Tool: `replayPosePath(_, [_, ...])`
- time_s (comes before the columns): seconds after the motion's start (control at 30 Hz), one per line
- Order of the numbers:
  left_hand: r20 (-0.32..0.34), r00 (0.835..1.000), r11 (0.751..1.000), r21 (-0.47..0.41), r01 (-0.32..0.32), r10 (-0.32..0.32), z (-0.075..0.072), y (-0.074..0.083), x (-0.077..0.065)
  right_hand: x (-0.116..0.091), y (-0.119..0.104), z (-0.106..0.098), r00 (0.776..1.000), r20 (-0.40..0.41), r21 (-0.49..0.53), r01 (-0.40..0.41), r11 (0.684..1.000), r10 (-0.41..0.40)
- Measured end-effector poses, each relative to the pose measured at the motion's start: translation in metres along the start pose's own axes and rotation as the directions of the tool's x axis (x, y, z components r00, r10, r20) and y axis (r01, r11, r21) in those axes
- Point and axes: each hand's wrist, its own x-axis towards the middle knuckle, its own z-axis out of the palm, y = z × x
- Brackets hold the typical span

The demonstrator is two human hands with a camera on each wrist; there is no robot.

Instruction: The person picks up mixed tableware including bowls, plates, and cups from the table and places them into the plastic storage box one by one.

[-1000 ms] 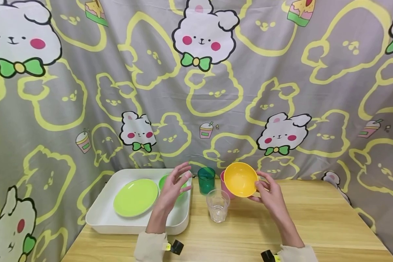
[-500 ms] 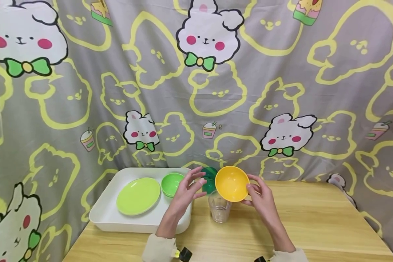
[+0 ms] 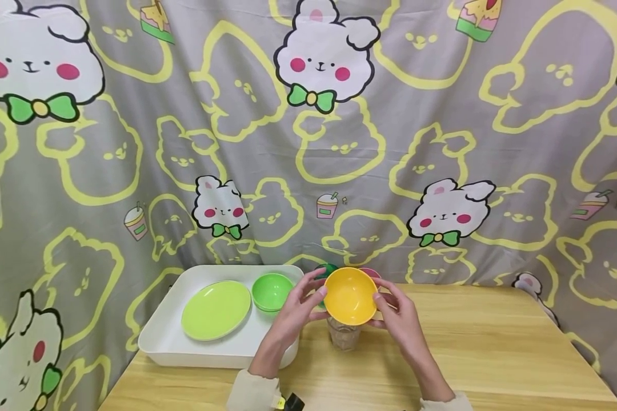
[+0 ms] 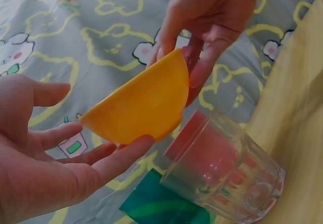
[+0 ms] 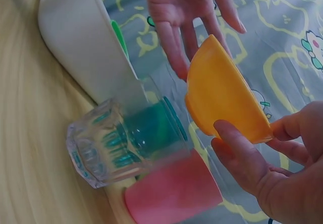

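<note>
Behind the white tray (image 3: 200,359) hangs a grey curtain (image 3: 272,154) printed with rabbits, filling most of the head view. Beneath the tray spreads a pale wood table (image 3: 493,342). Inside the tray, a flat lime plate (image 3: 216,311) takes the left part.

Right of the tray, two bare hands face each other with a yellow bowl (image 3: 351,297) between them, held up off the table. The right hand (image 3: 401,317) is the one with hold of it, thumb and fingers pinching the rim on the side away from the tray. The left hand (image 3: 295,311), by the tray's right edge, has its fingers spread around the bowl's near side without gripping; whether they touch, I cannot tell. Being round, the bowl has no long axis; its hollow tips toward the person, and nothing shows inside.

A smaller-looking green bowl (image 3: 269,291) sits in the tray's right part. Also right of the tray, a clear tumbler (image 3: 343,338) stands partly hidden by the yellow bowl, with a pink cup (image 5: 174,191) and a teal cup (image 4: 161,204) behind it; the cups' contents cannot be seen.
</note>
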Motion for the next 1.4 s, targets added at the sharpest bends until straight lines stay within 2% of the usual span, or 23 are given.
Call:
replayPosePath(0.23, [0.014, 1.0, 0.998, 0.053, 0.024, -0.024, 0.001, -0.001, 0.0, -0.004, 0.001, 0.006, 1.0, 0.023, 0.01, -0.014, 1.0, 0.014])
replayPosePath(0.57, [0.009, 1.0, 0.999, 0.035, 0.024, -0.024, -0.004, 0.002, -0.002, -0.005, 0.0, 0.012, 0.999, 0.05, -0.021, 0.011, 1.0, -0.01])
replayPosePath(0.83, [-0.017, 1.0, 0.999, 0.039, 0.019, -0.018, -0.008, 0.008, -0.002, -0.005, -0.003, 0.013, 0.994, 0.088, -0.029, 0.067, 0.997, -0.064])
replayPosePath(1.0, [-0.091, 0.996, 0.998, 0.05, 0.024, -0.019, -0.015, 0.012, -0.004, -0.004, -0.002, 0.011, 0.985, 0.101, -0.062, 0.144, 0.988, -0.137])
replayPosePath(1.13, [-0.165, 0.986, 0.999, 0.028, 0.036, -0.031, -0.027, 0.016, -0.004, -0.002, 0.001, 0.009, 0.976, 0.076, -0.184, 0.215, 0.959, -0.204])
replayPosePath(1.23, [-0.245, 0.969, 0.999, 0.017, 0.042, -0.036, -0.04, 0.019, -0.005, -0.002, 0.004, 0.01, 0.976, 0.077, -0.254, 0.215, 0.943, -0.202])
replayPosePath(1.4, [-0.34, 0.939, 0.996, 0.044, 0.072, -0.053, -0.061, 0.019, -0.006, -0.001, 0.009, 0.01, 0.98, 0.109, -0.271, 0.189, 0.944, -0.165])
